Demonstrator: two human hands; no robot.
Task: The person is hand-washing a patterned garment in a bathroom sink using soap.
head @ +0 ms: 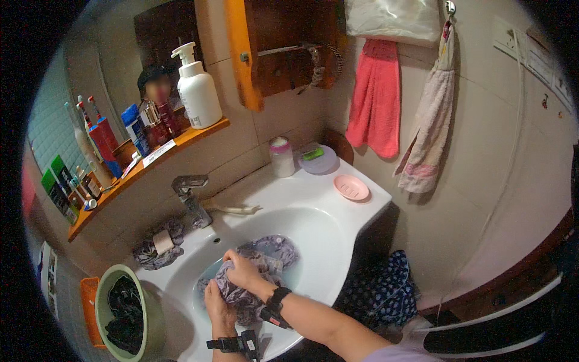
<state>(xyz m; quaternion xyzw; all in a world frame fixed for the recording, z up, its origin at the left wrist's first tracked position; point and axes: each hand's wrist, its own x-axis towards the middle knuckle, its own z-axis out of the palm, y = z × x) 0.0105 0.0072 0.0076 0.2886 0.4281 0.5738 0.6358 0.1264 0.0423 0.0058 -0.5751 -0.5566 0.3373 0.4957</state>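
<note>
Purple patterned wet cloth [271,249] lies partly in the water of the white washbasin [334,235]. My left hand [218,303] holds the near-left side of a bunched part of it, just above the water. My right hand [242,271] grips the top of the same bunch, its fingers curled into the fabric. Both wrists wear black straps with small devices. Behind the bowl stands a chrome faucet [192,201]. On the basin's left ledge a pale soap bar [163,241] rests on another crumpled purple cloth [147,255].
A green bucket [151,316] with dark cloth stands left of the basin. A pink soap dish [352,187], a lidded jar [282,158] and a lilac round container [323,165] stand on the back-right counter. A wooden shelf [181,145] with toiletries runs below the mirror; towels [375,99] hang at right.
</note>
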